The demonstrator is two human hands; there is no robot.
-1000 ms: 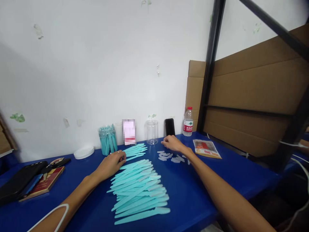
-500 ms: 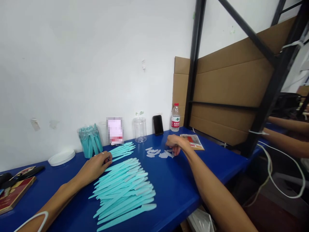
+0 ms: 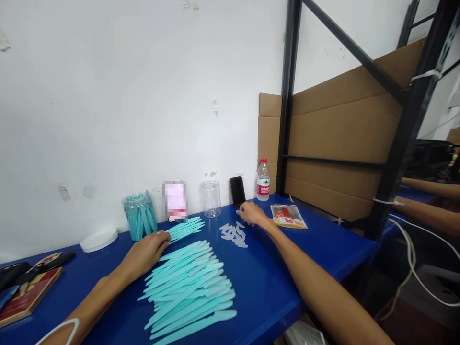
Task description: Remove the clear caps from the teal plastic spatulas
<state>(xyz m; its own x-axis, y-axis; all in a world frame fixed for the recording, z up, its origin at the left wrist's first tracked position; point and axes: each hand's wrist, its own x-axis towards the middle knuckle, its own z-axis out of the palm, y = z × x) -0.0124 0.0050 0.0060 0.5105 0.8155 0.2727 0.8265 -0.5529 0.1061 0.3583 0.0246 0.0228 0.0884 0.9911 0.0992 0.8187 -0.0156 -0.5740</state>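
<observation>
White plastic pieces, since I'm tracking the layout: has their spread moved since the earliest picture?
Yes, leftward. The white plastic pieces reached well right of the black phone; now they form a tighter cluster, mostly left of its right edge.

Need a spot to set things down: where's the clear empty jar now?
In the head view, the clear jar stands near the wall, between the pixelated pink-screened item and the black phone.

Open lane at 5 o'clock from the clear pieces
Bare blue table runs that way to the near edge — teal sticks block 8 o'clock, the clear jar stands at 11, the black phone at 12 and the right hand at 1.
</observation>
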